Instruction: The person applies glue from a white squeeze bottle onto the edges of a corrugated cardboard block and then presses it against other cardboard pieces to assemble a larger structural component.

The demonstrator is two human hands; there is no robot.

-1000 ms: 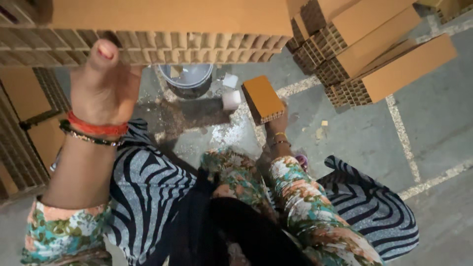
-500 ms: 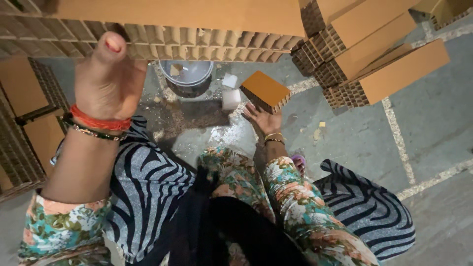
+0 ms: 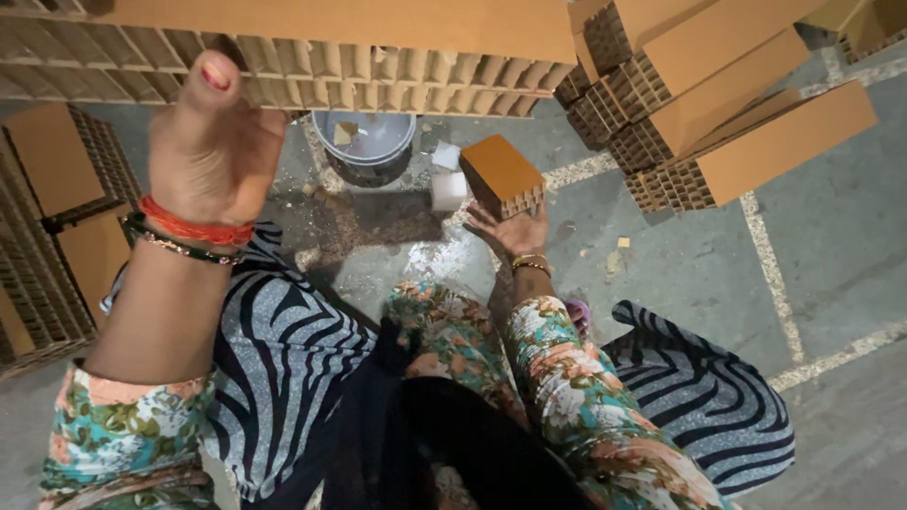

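My left hand [image 3: 213,142], with red and dark bangles at the wrist, is raised against the near edge of a long honeycomb cardboard slab [image 3: 378,64]. Its thumb lies on the open cells and its fingers curl out of sight under the slab. My right hand [image 3: 510,231], wearing gold bangles, reaches down to the floor with fingers spread. The fingertips touch the near side of a small orange-brown honeycomb block [image 3: 501,170], which rests on the floor.
A grey bucket [image 3: 364,142] stands below the slab, with two white blocks [image 3: 446,189] beside it. Stacked honeycomb boards [image 3: 746,104] lie at the upper right, and more boards [image 3: 57,189] at the left. Scraps and white dust litter the concrete floor [image 3: 699,264].
The small block has shifted slightly away from me, and my right hand's fingers have spread at its near side. My left hand stays on the slab's edge.
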